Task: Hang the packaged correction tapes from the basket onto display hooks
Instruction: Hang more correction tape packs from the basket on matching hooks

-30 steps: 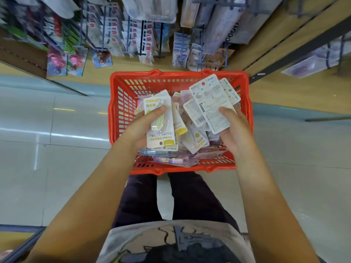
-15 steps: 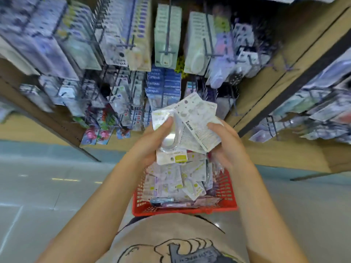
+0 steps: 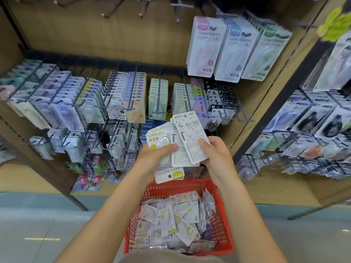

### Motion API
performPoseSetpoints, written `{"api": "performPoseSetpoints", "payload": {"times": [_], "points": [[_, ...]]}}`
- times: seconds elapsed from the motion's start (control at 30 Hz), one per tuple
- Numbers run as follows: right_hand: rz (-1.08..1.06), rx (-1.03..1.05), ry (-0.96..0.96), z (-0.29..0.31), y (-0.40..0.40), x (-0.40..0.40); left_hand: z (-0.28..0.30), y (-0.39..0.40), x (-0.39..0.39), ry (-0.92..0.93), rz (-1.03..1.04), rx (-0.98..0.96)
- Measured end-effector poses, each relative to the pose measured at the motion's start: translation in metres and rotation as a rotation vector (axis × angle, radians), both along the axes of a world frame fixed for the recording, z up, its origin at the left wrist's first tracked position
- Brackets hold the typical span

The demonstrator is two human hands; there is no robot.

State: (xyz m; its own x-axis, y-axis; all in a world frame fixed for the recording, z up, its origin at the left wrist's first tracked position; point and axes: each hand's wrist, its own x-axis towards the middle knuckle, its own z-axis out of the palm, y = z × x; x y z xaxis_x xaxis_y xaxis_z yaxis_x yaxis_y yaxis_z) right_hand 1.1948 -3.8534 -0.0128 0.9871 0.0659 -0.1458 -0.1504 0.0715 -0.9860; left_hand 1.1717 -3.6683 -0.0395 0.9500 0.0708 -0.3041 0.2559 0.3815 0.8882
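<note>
A red plastic basket (image 3: 221,194) sits low in front of me, filled with several packaged correction tapes (image 3: 176,221). My left hand (image 3: 153,158) grips a yellow-and-white correction tape package (image 3: 161,141), front side up. My right hand (image 3: 218,158) holds a small stack of packages (image 3: 190,135) with their printed backs showing. Both hands are raised above the basket, in front of the display hooks (image 3: 131,103), which carry rows of hanging packs.
A wooden shelf unit holds several rows of dark metal hooks with stationery packs. Large correction tape packs (image 3: 233,48) hang at upper right. A second hook panel (image 3: 313,130) stands to the right. Bare hooks (image 3: 140,8) stick out at the top. Pale tiled floor (image 3: 38,224) lies below left.
Both hands have lifted their packages out of the basket and up toward the hooks. My view has tilted up from the basket to the display.
</note>
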Motion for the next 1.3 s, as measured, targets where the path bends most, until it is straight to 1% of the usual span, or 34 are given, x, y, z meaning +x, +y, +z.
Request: {"api": "performPoseSetpoints", "payload": {"times": [0.23,0.3,0.4,0.5,0.67,0.77,0.83,0.93,1.13,1.3], "points": [[-0.110,0.032,-0.026,0.012,-0.024,0.015,0.010,-0.009,0.020,-0.004,0.111,0.082],[-0.095,0.021,-0.043,0.016,-0.028,0.019,0.014,-0.010,0.025,-0.039,0.099,0.103],[-0.072,0.001,-0.079,0.020,-0.026,0.019,0.022,-0.014,0.030,-0.105,0.030,0.077],[-0.093,-0.005,-0.106,0.022,-0.026,0.021,0.023,-0.014,0.032,-0.116,0.032,0.047],[-0.167,-0.081,-0.157,0.027,-0.027,0.026,0.021,-0.009,0.034,-0.060,0.087,0.016],[-0.220,-0.195,-0.235,0.027,-0.021,0.027,0.016,-0.005,0.036,-0.076,0.101,0.034],[-0.203,-0.222,-0.253,0.025,-0.012,0.026,0.014,-0.005,0.036,-0.087,0.100,0.056],[-0.151,-0.171,-0.211,0.018,0.001,0.025,0.010,-0.007,0.035,-0.094,0.115,0.074],[-0.135,0.090,-0.005,0.007,0.005,0.026,0.004,-0.003,0.032,-0.085,0.148,0.079],[-0.129,0.198,0.066,0.007,0.015,0.024,0.003,-0.007,0.032,-0.109,0.163,0.067]]}}
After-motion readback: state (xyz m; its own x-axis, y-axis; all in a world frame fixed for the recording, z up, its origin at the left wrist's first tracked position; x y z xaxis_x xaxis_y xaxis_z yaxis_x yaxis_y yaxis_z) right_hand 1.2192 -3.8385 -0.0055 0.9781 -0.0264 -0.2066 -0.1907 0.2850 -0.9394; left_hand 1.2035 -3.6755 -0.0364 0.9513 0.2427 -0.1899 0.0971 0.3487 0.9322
